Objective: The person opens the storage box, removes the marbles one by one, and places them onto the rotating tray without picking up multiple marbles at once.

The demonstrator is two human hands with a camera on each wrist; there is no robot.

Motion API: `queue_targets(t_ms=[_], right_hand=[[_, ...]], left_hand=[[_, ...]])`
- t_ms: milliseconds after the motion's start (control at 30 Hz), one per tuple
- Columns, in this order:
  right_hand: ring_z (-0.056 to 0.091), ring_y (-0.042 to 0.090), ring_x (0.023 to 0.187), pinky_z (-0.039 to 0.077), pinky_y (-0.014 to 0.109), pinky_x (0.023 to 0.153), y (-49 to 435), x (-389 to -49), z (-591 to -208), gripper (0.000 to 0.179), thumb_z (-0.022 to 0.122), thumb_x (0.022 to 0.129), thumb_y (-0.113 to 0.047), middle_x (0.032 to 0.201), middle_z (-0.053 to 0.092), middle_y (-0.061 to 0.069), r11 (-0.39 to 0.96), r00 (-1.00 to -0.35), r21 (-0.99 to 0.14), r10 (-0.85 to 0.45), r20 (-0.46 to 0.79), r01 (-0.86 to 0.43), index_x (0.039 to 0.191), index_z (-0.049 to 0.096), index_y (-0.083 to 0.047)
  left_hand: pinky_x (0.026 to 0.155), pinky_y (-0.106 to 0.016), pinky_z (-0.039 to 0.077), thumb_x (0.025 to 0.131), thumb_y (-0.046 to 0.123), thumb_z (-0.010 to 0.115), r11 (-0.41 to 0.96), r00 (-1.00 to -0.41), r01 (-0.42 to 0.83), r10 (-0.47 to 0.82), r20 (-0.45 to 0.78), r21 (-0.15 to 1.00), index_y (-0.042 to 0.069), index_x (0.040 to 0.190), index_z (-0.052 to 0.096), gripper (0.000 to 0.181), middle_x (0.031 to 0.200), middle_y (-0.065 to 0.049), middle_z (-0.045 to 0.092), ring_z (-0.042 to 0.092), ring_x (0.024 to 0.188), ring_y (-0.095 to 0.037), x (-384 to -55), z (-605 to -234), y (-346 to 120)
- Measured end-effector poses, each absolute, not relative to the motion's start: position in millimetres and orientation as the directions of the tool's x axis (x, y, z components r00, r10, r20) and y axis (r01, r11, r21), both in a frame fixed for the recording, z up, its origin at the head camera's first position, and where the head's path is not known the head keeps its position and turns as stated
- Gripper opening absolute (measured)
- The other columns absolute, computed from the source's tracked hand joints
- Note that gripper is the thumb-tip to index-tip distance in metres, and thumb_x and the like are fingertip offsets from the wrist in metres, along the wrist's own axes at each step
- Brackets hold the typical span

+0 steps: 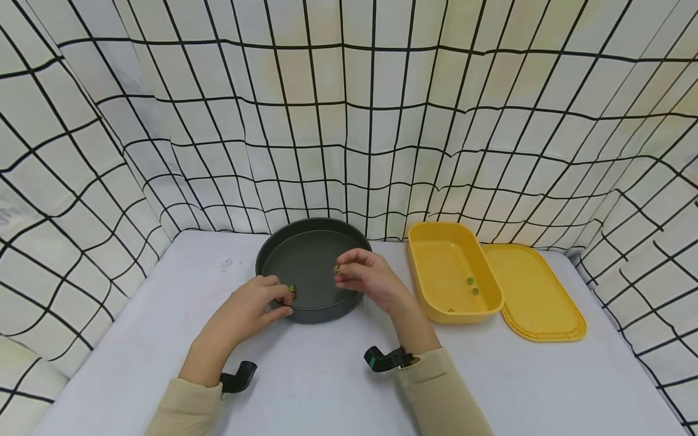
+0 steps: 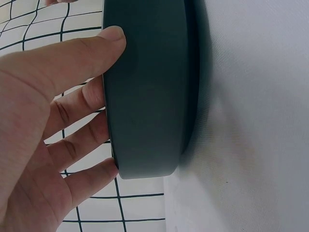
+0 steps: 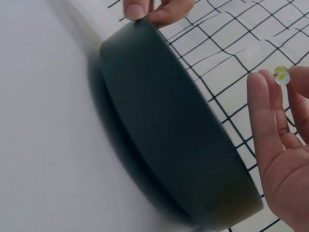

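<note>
A round dark grey pan [image 1: 313, 257] stands on the white table. My left hand [image 1: 248, 309] grips its near left rim, thumb [image 2: 113, 36] against the outer wall and fingers over the edge. Close to those fingers, small green marbles [image 1: 292, 289] lie inside the pan, partly hidden. Above the pan's right side, my right hand [image 1: 376, 281] pinches a clear glass marble [image 3: 282, 76] with a yellow-green swirl between thumb and fingertips. Right of the pan sits an open yellow box [image 1: 444, 254], with a few small marbles [image 1: 470, 281] on its floor.
A yellow lid [image 1: 537, 293] lies flat on the table, to the right of the box and touching or close to it. White curtains with a black grid [image 1: 360, 127] rise behind the table and on both sides.
</note>
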State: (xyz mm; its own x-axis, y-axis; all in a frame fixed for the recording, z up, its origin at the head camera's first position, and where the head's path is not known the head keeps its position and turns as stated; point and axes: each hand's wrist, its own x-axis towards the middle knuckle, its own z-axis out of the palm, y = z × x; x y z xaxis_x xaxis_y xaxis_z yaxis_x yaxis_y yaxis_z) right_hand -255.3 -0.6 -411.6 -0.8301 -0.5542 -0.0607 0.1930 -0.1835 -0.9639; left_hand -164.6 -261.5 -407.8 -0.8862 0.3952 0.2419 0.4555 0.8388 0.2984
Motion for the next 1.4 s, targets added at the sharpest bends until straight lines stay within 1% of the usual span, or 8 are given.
queue_targets(t_ms=[233,467,600,733,833,1000,1167,1400], right_hand=[[0.068,0.018,0.082,0.059,0.032,0.081,-8,-254,-419,0.012,0.059,0.096,0.001,0.095,0.066,0.006,-0.104,-0.826,-0.982,-0.558,-0.076,0.16,0.107,0.061,0.0],[0.067,0.017,0.083,0.059,0.034,0.082,-12,-251,-421,0.024,0.063,0.095,-0.002,0.095,0.065,0.006,-0.012,-0.832,-0.998,-0.553,-0.045,0.062,0.115,0.058,0.01],[0.067,0.017,0.085,0.059,0.033,0.081,-16,-248,-423,0.021,0.065,0.095,-0.005,0.098,0.066,0.008,0.085,-0.837,-0.995,-0.547,-0.007,-0.047,0.113,0.063,0.006],[0.065,0.016,0.081,0.058,0.03,0.076,-19,-244,-421,0.018,0.066,0.094,-0.008,0.095,0.067,0.006,0.204,-0.839,-0.965,-0.544,0.031,-0.167,0.11,0.066,0.001],[0.062,0.015,0.077,0.055,0.027,0.07,-22,-241,-420,0.015,0.067,0.093,-0.011,0.09,0.067,0.001,0.308,-0.842,-0.916,-0.536,0.056,-0.257,0.106,0.069,-0.004],[0.059,0.01,0.076,0.051,0.024,0.068,-27,-237,-419,0.011,0.068,0.091,-0.011,0.085,0.066,-0.005,0.438,-0.841,-0.819,-0.533,0.094,-0.37,0.101,0.07,-0.009],[0.059,0.006,0.073,0.05,0.022,0.067,-31,-235,-419,0.008,0.069,0.088,-0.01,0.081,0.065,-0.007,0.489,-0.831,-0.752,-0.539,0.138,-0.442,0.096,0.071,-0.011],[0.06,0.006,0.074,0.051,0.022,0.068,-32,-233,-417,0.005,0.07,0.089,-0.012,0.081,0.065,-0.008,0.491,-0.833,-0.754,-0.536,0.134,-0.437,0.094,0.07,-0.015]], left_hand=[[0.073,-0.032,0.048,0.081,0.019,0.084,0.838,-0.886,0.456,0.398,0.237,0.299,0.027,0.084,0.068,0.018,0.085,0.012,0.059,0.057,0.082,-0.014,-166,-408,-262],[0.073,-0.033,0.049,0.081,0.02,0.084,0.839,-0.887,0.456,0.397,0.237,0.297,0.027,0.084,0.068,0.018,0.085,0.011,0.059,0.057,0.082,-0.014,-165,-408,-262],[0.073,-0.033,0.048,0.081,0.019,0.084,0.84,-0.888,0.453,0.395,0.236,0.299,0.027,0.084,0.068,0.018,0.085,0.011,0.058,0.056,0.081,-0.015,-164,-408,-262],[0.072,-0.032,0.048,0.081,0.019,0.084,0.84,-0.889,0.451,0.393,0.235,0.301,0.027,0.084,0.067,0.019,0.084,0.011,0.058,0.056,0.081,-0.015,-164,-408,-261],[0.072,-0.032,0.048,0.081,0.019,0.084,0.84,-0.888,0.453,0.394,0.236,0.3,0.027,0.084,0.067,0.019,0.084,0.011,0.058,0.056,0.081,-0.014,-164,-408,-261],[0.073,-0.032,0.048,0.081,0.019,0.084,0.839,-0.886,0.456,0.395,0.243,0.298,0.027,0.084,0.067,0.019,0.084,0.011,0.057,0.056,0.081,-0.014,-165,-409,-262],[0.073,-0.032,0.048,0.081,0.019,0.084,0.836,-0.884,0.459,0.395,0.249,0.302,0.027,0.084,0.067,0.019,0.084,0.01,0.058,0.056,0.081,-0.015,-166,-410,-261],[0.073,-0.032,0.049,0.081,0.019,0.084,0.835,-0.884,0.459,0.396,0.248,0.303,0.027,0.084,0.067,0.018,0.084,0.011,0.058,0.056,0.081,-0.014,-165,-409,-261]])
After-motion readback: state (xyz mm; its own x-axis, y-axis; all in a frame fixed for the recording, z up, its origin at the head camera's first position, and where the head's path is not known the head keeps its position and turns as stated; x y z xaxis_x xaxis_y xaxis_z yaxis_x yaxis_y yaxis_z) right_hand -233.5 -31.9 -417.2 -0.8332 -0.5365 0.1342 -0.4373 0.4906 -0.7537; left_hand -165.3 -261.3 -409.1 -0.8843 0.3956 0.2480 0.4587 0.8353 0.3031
